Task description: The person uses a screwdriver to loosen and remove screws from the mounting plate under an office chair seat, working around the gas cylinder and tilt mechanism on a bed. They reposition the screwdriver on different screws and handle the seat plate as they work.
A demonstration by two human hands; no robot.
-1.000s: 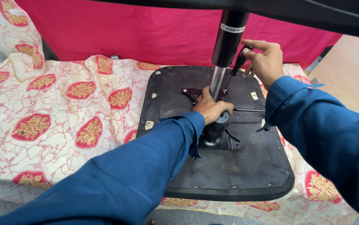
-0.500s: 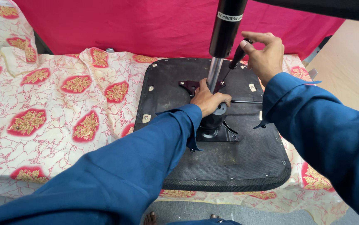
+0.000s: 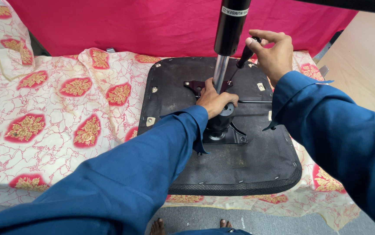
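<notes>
**Black seat, column upright**

Black seat base [image 3: 239, 165] lies underside-up on the patterned cloth [image 3: 57, 109]. The column [image 3: 229, 35] stands vertical from its centre. The left hand [image 3: 216, 101] grips the column's foot; the right hand [image 3: 272, 54], behind the column, holds a screwdriver [image 3: 243, 58] slanting down toward the foot.

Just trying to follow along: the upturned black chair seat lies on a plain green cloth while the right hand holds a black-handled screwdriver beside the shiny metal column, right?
Not quite. The head view shows the upturned black chair seat lying on a white cloth with red and gold motifs, not plain green. The rest holds: the right hand grips the black-handled screwdriver beside the shiny metal column.
</notes>
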